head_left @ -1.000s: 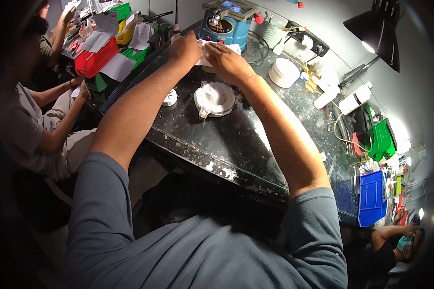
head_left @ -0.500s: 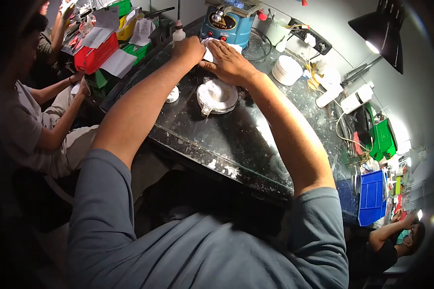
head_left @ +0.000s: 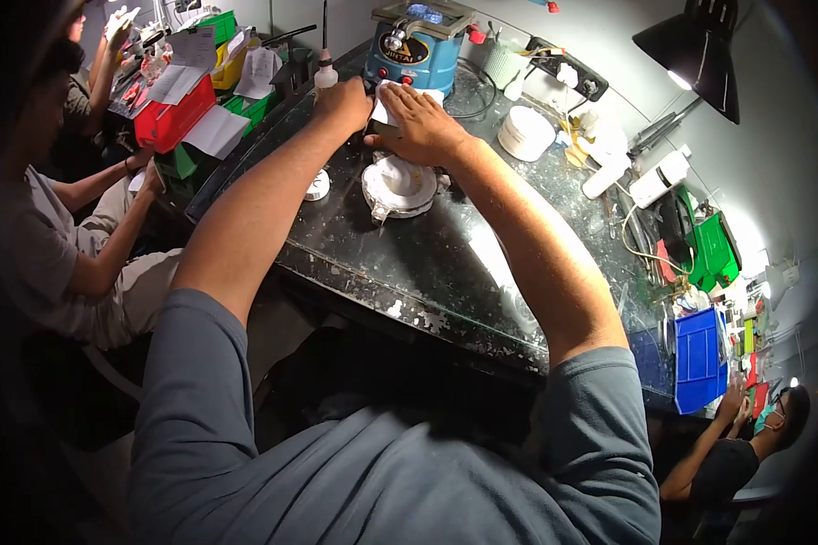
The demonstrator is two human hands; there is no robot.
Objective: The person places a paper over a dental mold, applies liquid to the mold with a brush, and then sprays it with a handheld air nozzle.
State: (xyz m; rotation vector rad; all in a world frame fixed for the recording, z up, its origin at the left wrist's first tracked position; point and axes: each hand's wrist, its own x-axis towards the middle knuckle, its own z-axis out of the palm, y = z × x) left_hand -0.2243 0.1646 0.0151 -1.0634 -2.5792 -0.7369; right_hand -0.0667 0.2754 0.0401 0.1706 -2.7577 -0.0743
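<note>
My left hand point(head_left: 344, 106) is closed in a fist at the far side of the black workbench; what it grips, if anything, is hidden. Beside it, my right hand point(head_left: 418, 125) lies with fingers stretched out over a white sheet or cloth point(head_left: 438, 94), which is mostly covered. Just nearer to me than both hands sits a round, rough white dish point(head_left: 373, 187) with a hollow middle and a small knob on its near edge. A small white round lid point(head_left: 318, 185) lies left of it, under my left forearm.
Behind my hands stands a blue JINTAI machine point(head_left: 413, 59), with a pink-tipped bottle point(head_left: 325, 73) to its left. A stack of white discs point(head_left: 526, 133), a black lamp point(head_left: 695, 54) and a blue bin point(head_left: 700, 361) are to the right. Co-workers sit on both sides.
The view has shifted slightly, so the bench things appear a little further left. My hands stay near the white sheet. The co-worker at the right has lowered a hand.
</note>
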